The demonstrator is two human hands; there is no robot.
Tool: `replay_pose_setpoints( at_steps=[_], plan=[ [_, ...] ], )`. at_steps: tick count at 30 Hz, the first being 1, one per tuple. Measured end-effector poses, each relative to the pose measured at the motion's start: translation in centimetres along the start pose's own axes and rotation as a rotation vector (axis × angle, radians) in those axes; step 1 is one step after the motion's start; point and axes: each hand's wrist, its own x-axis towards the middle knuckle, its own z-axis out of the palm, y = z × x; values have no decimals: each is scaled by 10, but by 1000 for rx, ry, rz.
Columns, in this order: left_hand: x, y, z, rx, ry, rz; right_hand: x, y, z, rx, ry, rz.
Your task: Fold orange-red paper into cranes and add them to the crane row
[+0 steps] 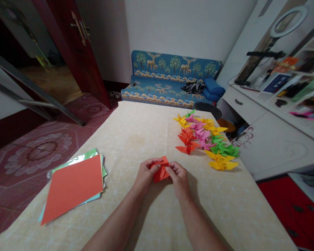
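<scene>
A small folded piece of red-orange origami paper (161, 171) is held between both hands, just above the middle of the near part of the table. My left hand (148, 170) pinches its left side, thumb on top. My right hand (178, 175) grips the right side with the thumb pressing near its centre. Fingers partly cover the folds. To the left lies a stack of square coloured sheets, with a red-orange sheet (77, 184) on top. Rows of finished paper cranes in red, pink, yellow and green stand at the right, among them a yellow crane (221, 161) and a red crane (187, 147).
A pale patterned cloth covers the table (136, 136). Beyond it stands a blue sofa (159, 83) with deer patterns. A white cabinet (279, 143) with a ring light (289, 21) is on the right; an open red door (75, 52) is at the left.
</scene>
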Motion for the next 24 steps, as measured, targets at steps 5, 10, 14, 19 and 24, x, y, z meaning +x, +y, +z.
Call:
replay_pose_setpoints(
  at_steps=[5, 10, 14, 19, 24],
  plan=[
    [0, 0, 1, -21, 30, 29, -2, -1, 4, -226, -21, -83],
    [0, -3, 2, -7, 49, 37, -4, 6, 10, -454, 37, -131],
    [2, -3, 1, 20, 103, 63, -6, 1, 11, -401, 4, -137],
    [2, -1, -2, 26, 66, 10, -5, -9, 1, 38, -110, 15],
    [1, 2, -1, -37, 35, -42, 0, -7, -7, 208, -86, 53]
  ],
)
